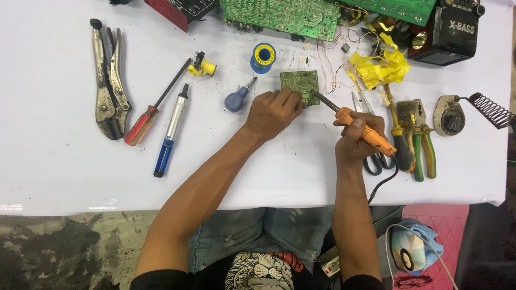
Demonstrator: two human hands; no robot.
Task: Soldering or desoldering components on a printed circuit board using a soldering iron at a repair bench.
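A small green circuit board (298, 81) lies on the white table (54, 166). My left hand (271, 111) rests on the board's near edge, its fingers closed on something thin that I cannot make out. My right hand (355, 140) grips an orange-handled soldering iron (365, 130); its dark tip touches the board's right side. A blue and yellow solder spool (263, 56) stands just behind the board on the left.
Left of the board lie locking pliers (109, 86), a red-handled screwdriver (150, 110), a blue desoldering pump (171, 131), a small blue screwdriver (238, 98) and a yellow part (202, 65). Yellow tape scraps (382, 67), green pliers (422, 142), scissors (376, 161), an iron stand (457, 113) lie right. Larger boards (285, 16) sit behind.
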